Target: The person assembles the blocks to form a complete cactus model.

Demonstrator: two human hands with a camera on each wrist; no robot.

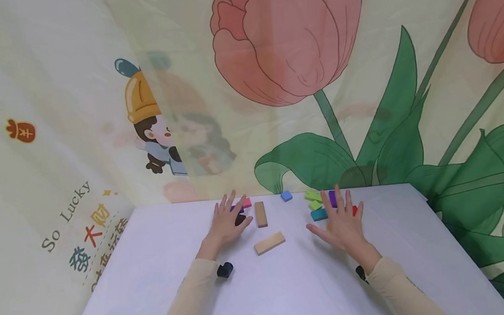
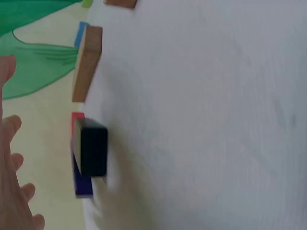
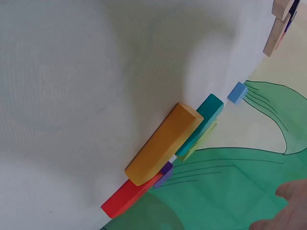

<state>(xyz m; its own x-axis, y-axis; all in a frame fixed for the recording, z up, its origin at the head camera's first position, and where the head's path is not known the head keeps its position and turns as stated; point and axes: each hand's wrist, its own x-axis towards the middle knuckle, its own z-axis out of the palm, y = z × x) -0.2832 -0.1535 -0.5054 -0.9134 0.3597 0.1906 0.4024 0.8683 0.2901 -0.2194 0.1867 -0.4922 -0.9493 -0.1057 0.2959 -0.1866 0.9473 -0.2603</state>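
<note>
My left hand [image 1: 227,223] hovers with spread fingers over the left group of blocks: a black block [image 2: 93,151], a dark purple block [image 2: 82,184] and a pink block [image 1: 247,202]. Its fingers are partly visible at the left edge of the left wrist view. On the other side, my right hand [image 1: 343,225] is also spread, above an orange block [image 3: 165,143], a red block [image 3: 127,199], a teal block [image 1: 319,214], a purple block [image 1: 333,199] and light green blocks [image 1: 312,195]. Both hands hold nothing. The right hand hides most of the orange block in the head view.
Two plain wooden blocks, one upright in view [image 1: 261,214] and one slanted [image 1: 269,243], lie between the hands. A small blue block [image 1: 286,195] sits near the far edge of the white table [image 1: 270,293]. Behind it hangs a tulip-printed cloth [image 1: 196,107].
</note>
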